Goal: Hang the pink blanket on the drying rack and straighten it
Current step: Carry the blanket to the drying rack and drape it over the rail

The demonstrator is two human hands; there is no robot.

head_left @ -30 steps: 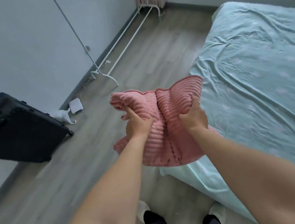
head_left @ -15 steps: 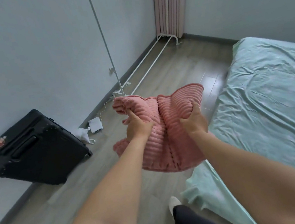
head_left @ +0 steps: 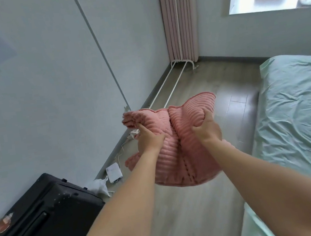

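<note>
The pink blanket point(head_left: 176, 145) is held bunched in the air in front of the person, above the wooden floor point(head_left: 193, 208) and between the wall and the bed point(head_left: 300, 113). Its left part is gripped by the left hand point(head_left: 148, 139), with the fingers curled into the ribbed fabric. Its right part is gripped by the right hand point(head_left: 207, 127), with the thumb and fingers closed around a fold. The lower part of the blanket hangs loose below both hands.

The drying rack point(head_left: 101, 51) is seen beyond the blanket, along the wall: a thin slanted pole rises to the upper left and white base rails run along the floor toward a pink curtain point(head_left: 178, 16) in the corner. No part of the blanket lies on the rack.

A black suitcase point(head_left: 39, 220) stands against the wall at the lower left. Just beside it on the floor lie a small white box point(head_left: 114, 172) with a cable and a crumpled white bag point(head_left: 98, 187). The bed is covered by a pale green sheet.
</note>
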